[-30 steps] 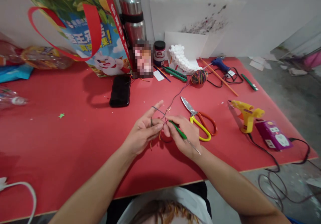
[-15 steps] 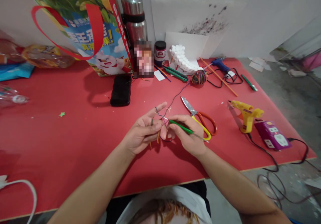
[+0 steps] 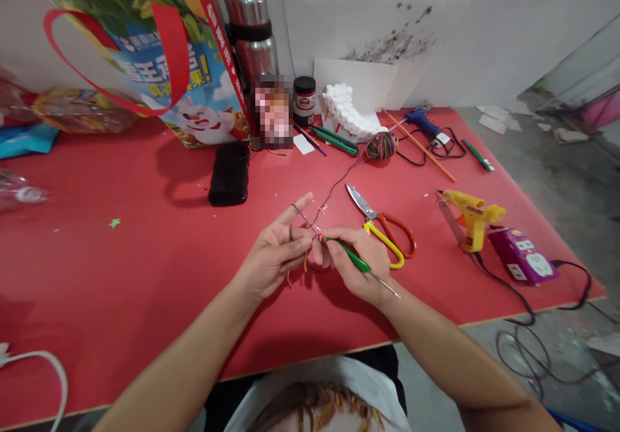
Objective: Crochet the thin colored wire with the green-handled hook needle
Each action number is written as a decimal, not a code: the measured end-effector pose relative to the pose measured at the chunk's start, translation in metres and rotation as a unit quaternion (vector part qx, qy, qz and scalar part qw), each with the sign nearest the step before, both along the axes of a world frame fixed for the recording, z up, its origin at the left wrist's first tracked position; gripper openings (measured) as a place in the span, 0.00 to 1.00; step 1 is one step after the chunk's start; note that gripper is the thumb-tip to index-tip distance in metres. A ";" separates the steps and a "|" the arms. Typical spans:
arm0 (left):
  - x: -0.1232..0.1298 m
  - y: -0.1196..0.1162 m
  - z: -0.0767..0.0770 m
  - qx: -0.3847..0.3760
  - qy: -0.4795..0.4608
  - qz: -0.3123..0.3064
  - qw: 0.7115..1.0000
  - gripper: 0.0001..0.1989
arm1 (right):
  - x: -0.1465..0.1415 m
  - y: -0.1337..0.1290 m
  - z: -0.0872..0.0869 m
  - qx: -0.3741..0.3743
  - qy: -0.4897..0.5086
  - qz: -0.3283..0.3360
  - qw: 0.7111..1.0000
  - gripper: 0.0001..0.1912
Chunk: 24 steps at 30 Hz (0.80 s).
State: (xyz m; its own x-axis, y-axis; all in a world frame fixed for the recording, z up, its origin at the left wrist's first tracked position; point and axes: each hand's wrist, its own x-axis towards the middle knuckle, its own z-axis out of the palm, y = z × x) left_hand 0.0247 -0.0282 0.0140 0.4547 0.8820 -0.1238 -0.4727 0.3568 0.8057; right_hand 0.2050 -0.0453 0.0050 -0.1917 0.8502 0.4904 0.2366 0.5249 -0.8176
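My right hand (image 3: 361, 261) is closed round the green handle of a crochet hook (image 3: 356, 259), whose rear metal end sticks out past the wrist. Across from it, my left hand (image 3: 276, 251) pinches the small yarn work between thumb and fingers, with its index finger stretched out and dark yarn (image 3: 300, 212) looped over it. Short orange yarn tails hang below the left fingers. The hook's front tip meets the yarn between both hands; its exact place in the loops is too small to tell. From there a strand runs back to a multicoloured yarn ball (image 3: 381, 146).
Scissors (image 3: 372, 216) lie just beyond my right hand. To the right are a yellow glue gun (image 3: 472, 216) and a purple power adapter (image 3: 523, 254) with cables. A black case (image 3: 228, 175), a green cutter (image 3: 336, 140), a jar (image 3: 305, 101), a flask and a large bag (image 3: 194, 83) stand behind.
The crochet hook has tilted, its rear end swinging down toward my right wrist. The yarn over my left index finger is drawn straighter. The whole view has shifted slightly.
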 end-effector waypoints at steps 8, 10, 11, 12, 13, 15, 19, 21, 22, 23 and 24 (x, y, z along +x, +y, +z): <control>0.000 0.000 0.001 0.013 0.006 -0.004 1.000 0.48 | -0.001 -0.003 -0.007 -0.017 0.017 -0.052 0.998 0.09; 0.000 0.000 0.003 0.017 0.006 -0.008 1.000 0.48 | -0.002 -0.004 -0.009 -0.038 0.040 -0.040 0.998 0.09; -0.001 0.000 0.003 0.018 0.005 -0.010 1.000 0.48 | -0.002 -0.003 -0.009 -0.058 0.068 -0.024 0.996 0.08; -0.002 0.000 0.003 0.018 0.005 -0.012 1.000 0.48 | -0.001 -0.001 -0.009 -0.085 0.105 0.000 0.991 0.08; -0.004 0.000 0.003 0.017 0.005 -0.018 1.000 0.48 | 0.001 0.001 -0.009 -0.119 0.147 0.033 0.981 0.08; -0.007 0.000 0.002 0.013 0.007 -0.042 0.999 0.47 | 0.006 0.007 -0.008 -0.195 0.228 0.110 0.947 0.07; -0.013 0.000 0.002 0.012 0.013 -0.105 0.994 0.46 | 0.020 0.020 -0.008 -0.301 0.298 0.215 0.880 0.08; -0.013 0.000 0.002 0.015 0.017 -0.121 0.992 0.47 | 0.025 0.023 -0.007 -0.325 0.300 0.229 0.867 0.08; -0.013 0.000 0.002 0.017 0.019 -0.126 0.992 0.47 | 0.027 0.023 -0.007 -0.331 0.300 0.234 0.864 0.08; -0.013 0.000 0.002 0.017 0.020 -0.130 0.991 0.47 | 0.027 0.023 -0.006 -0.331 0.305 0.236 0.861 0.08; -0.013 -0.001 0.003 0.017 0.021 -0.132 0.991 0.47 | 0.027 0.023 -0.005 -0.328 0.312 0.236 0.860 0.08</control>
State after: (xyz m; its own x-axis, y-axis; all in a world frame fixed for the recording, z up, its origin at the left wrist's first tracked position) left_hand 0.0120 -0.0288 0.0166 0.6649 0.7371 -0.1206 -0.3319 0.4363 0.8364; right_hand 0.2316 -0.0226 -0.0003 -0.4646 0.8829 0.0684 -0.4684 -0.1794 -0.8651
